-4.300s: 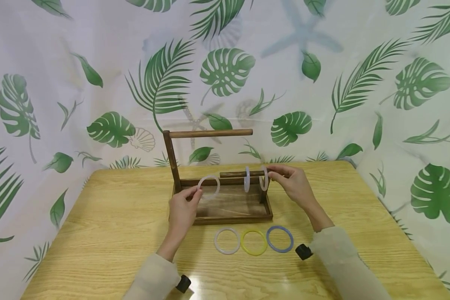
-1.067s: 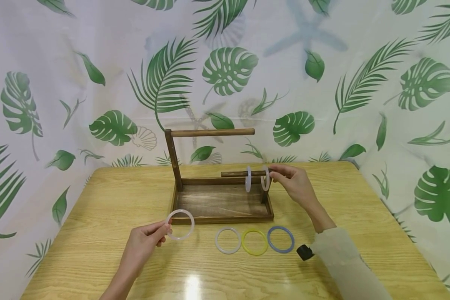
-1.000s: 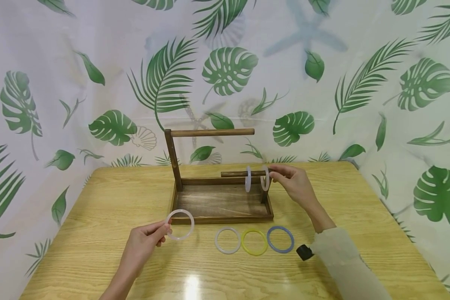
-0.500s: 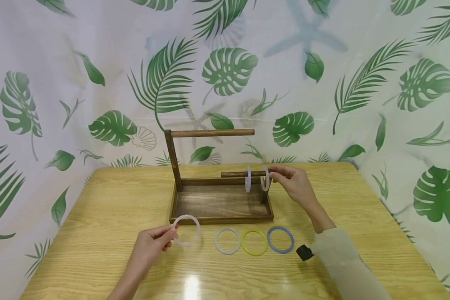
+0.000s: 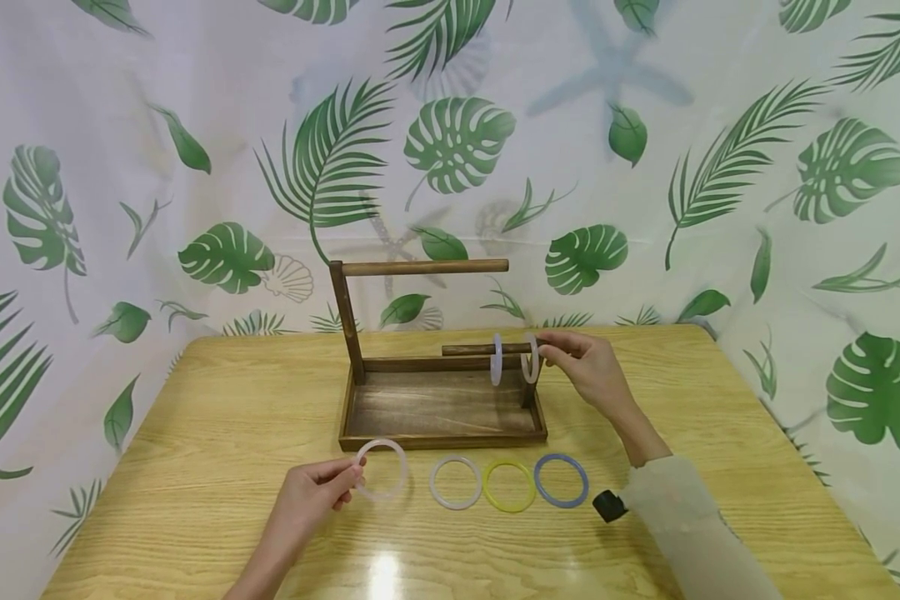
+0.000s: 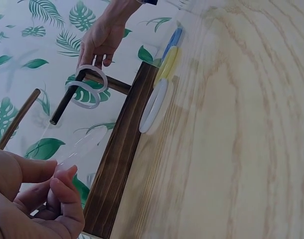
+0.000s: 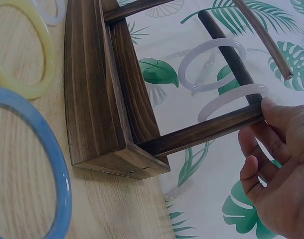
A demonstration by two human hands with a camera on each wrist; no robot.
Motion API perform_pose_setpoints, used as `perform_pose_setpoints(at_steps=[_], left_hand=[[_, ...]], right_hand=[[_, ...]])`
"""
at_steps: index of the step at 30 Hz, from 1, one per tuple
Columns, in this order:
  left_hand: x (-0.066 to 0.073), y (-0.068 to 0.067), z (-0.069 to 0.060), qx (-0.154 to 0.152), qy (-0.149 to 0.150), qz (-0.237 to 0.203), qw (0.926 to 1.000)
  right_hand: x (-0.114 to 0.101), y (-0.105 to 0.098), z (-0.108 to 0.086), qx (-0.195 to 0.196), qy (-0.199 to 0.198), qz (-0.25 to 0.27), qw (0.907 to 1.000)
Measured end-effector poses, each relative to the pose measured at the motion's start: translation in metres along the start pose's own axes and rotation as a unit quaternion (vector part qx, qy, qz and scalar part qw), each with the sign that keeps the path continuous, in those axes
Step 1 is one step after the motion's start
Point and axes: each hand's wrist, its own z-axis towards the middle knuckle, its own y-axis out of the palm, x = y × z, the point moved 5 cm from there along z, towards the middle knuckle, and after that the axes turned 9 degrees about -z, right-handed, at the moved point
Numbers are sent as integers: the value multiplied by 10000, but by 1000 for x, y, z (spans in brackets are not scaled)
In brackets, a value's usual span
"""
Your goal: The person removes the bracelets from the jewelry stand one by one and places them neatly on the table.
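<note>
My left hand [image 5: 306,498] pinches a pale pinkish bangle [image 5: 382,442] between thumb and fingers, just in front of the wooden rack [image 5: 442,441] and above the table. In the left wrist view this bangle [image 6: 94,137] looks nearly transparent. My right hand [image 5: 588,371] grips the top of the rack's short right post, where the lower rod [image 7: 227,55] joins it. Two bangles hang on that rod: a lavender one [image 5: 497,360] partway along and a pinkish-white one [image 5: 534,368] against the post, close to my right fingertips.
A whitish bangle [image 5: 456,507], a yellow bangle [image 5: 509,510] and a blue bangle [image 5: 562,505] lie in a row on the wooden table [image 5: 232,417] before the rack. The taller upper rod [image 5: 427,267] bears nothing. A leaf-patterned cloth [image 5: 465,67] hangs behind.
Since about four seconds ago, my left hand has brought its bangle down from over the rack to its front. Over the last second it drifts right and slightly down. My right hand stays put.
</note>
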Motion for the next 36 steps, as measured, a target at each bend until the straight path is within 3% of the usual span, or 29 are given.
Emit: perform_pose_setpoints(at_steps=[26,36], left_hand=[[-10,12,0,-399,-17,502,9979],[-11,16,-2,-415,8,627,9972]], right_hand=[[2,1,0,-62,211,-61,9997],[2,0,0,-62,192,-57,9998]])
